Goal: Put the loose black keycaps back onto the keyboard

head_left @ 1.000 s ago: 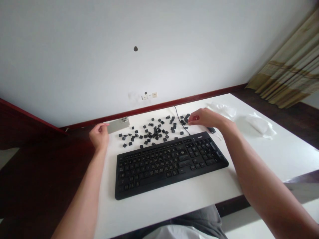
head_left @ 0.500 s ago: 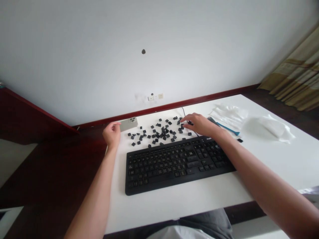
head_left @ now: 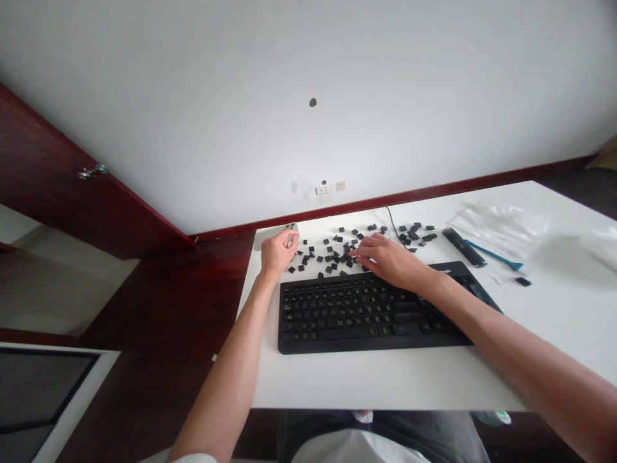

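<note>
My left hand [head_left: 278, 255] hovers by the table's left side with thumb and forefinger pinched together; what they hold, if anything, is too small to make out. Partly covered behind it lies a phone [head_left: 265, 238]. My right hand [head_left: 391, 262] reaches over the far edge of the black keyboard [head_left: 337, 312], fingers stretched and slightly apart, the tips at the pile of loose black keycaps [head_left: 334, 265]. Whether the fingertips touch a keycap cannot be seen clearly. Across the keyboard's right part lies my right forearm, hiding some keys.
On the right of the white table [head_left: 385, 379] are a black strip-like object [head_left: 463, 247], a blue tool [head_left: 496, 254], a single dark piece [head_left: 523, 281] and crumpled clear plastic [head_left: 501, 225]. A cable [head_left: 395, 225] runs toward the wall. A dark red door [head_left: 72, 173] stands left.
The view has turned left, shifting the scene rightward. My right hand has moved from the right-hand keycaps to the middle of the pile. My left hand stays pinched, now nearer the keycaps.
</note>
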Demonstrator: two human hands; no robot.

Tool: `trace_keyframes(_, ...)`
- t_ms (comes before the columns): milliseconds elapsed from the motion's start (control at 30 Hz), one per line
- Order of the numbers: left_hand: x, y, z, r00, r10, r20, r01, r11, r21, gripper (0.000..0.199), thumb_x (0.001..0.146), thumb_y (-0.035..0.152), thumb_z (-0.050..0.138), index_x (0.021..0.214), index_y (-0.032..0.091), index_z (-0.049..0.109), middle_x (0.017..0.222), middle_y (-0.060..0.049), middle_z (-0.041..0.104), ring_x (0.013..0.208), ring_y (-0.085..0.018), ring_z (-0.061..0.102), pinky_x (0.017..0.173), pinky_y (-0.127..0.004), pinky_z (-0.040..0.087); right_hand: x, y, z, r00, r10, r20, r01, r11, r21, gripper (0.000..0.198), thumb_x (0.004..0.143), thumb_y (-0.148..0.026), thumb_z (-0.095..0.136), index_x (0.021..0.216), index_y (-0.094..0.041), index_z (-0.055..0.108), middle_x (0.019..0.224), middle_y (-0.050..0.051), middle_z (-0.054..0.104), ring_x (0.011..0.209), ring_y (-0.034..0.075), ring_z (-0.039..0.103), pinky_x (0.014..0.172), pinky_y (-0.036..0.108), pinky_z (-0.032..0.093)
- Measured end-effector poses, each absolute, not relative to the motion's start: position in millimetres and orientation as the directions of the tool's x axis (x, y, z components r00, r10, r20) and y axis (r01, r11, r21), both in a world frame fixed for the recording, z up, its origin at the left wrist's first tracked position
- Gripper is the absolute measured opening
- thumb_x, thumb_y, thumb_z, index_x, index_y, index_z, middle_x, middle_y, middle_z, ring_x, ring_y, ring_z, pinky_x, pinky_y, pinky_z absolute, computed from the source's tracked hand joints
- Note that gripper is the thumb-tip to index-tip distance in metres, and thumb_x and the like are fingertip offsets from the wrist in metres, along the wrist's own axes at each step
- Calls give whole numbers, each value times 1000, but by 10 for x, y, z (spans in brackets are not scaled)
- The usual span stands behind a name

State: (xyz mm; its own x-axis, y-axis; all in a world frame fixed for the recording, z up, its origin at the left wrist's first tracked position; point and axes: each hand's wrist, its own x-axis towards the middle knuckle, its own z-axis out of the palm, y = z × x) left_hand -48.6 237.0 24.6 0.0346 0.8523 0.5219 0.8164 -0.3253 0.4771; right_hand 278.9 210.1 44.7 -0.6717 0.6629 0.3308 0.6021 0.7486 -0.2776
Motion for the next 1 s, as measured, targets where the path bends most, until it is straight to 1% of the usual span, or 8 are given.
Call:
trace_keyframes(100,-532,2393,202,-34,815,578,819,-309,484,23,94,31,60,97,22,81,52,6,37,49,-12,34,59,-28,30,2612,2054,362,-694,641,329,594,767,-241,32,108,-24,54,124,-15,79,106,15,73,101,30,65,91,44,55)
trace_keyframes(200,-580,2410,186,-60,819,570,833,-274,481,23,94,30,60,96,22,81,52,6,39,49,-12,35,59,-29,31,2511,2045,312,-689,645,329,612,762,-213,29,107,-23,55,120,-15,80,110,15,71,104,30,64,92,44,55)
trace_keyframes(300,-555,2394,235,-4,860,510,858,-259,444,21,94,29,62,97,23,83,52,5,45,50,-13,40,59,-29,32,2482,2063,289,-671,660,337,636,747,-194,26,105,-21,59,116,-15,81,111,15,71,104,31,64,92,45,55)
trace_keyframes(400,-445,2344,318,112,885,452,869,-308,388,20,93,29,66,99,26,84,54,4,53,52,-14,46,61,-30,34,2484,2083,278,-671,654,349,626,752,-206,23,103,-19,61,111,-16,82,109,14,72,103,31,64,93,45,56)
trace_keyframes(567,-313,2284,380,151,866,476,856,-356,376,21,94,29,65,101,27,85,57,3,57,54,-14,50,62,-30,36,2492,2107,271,-667,656,355,598,754,-270,19,99,-14,66,105,-16,83,105,13,72,100,29,65,89,42,56)
trace_keyframes(700,-417,2312,361,58,852,520,861,-306,406,22,94,29,64,100,25,84,55,4,52,53,-14,47,61,-29,34,2495,2126,272,-666,657,352,601,753,-269,21,96,-12,68,111,-15,82,106,14,72,101,30,65,88,43,56)
trace_keyframes(867,-607,2358,316,-43,824,565,856,-261,446,23,95,31,60,98,24,82,53,6,42,51,-13,39,60,-30,31,2484,2140,278,-695,635,336,595,771,-226,18,96,-13,68,106,-16,83,104,14,73,99,31,65,89,45,56)
trace_keyframes(1000,-687,2393,256,-83,819,568,834,-255,490,20,91,27,62,96,23,81,53,6,39,51,-13,38,60,-30,30,2505,2131,334,-676,646,355,597,762,-250,15,95,-16,70,105,-16,81,101,14,73,100,32,65,88,46,57)
